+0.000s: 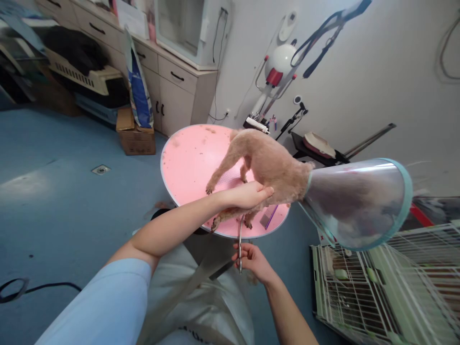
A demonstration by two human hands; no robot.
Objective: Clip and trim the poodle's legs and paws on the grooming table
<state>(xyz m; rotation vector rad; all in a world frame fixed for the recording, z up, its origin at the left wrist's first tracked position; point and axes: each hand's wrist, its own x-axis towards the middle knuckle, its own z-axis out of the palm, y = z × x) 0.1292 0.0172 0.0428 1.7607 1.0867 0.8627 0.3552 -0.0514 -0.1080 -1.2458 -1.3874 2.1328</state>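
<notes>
A light brown dog [268,158], closely clipped, stands on a round pink grooming table [187,158]. Its head is inside a clear cone collar [355,201] with a teal rim, blurred behind the plastic. My left hand [253,194] is closed around the upper part of a front leg [230,214], with the thumb against the dog's chest. Below the table edge, my right hand [249,258] holds curved metal scissors [240,244] by the handles. Their blades point up toward the dog's paws. A purple-backed comb [270,216] lies on the tabletop near the dog.
Hair clippings [210,129] are scattered over the table. A wire cage [352,282] stands at the lower right. Behind the table are a wall-mounted dryer [280,62] and drawers [176,79]. A cardboard box [135,139] sits on the floor at the left, near a pet carrier [89,81].
</notes>
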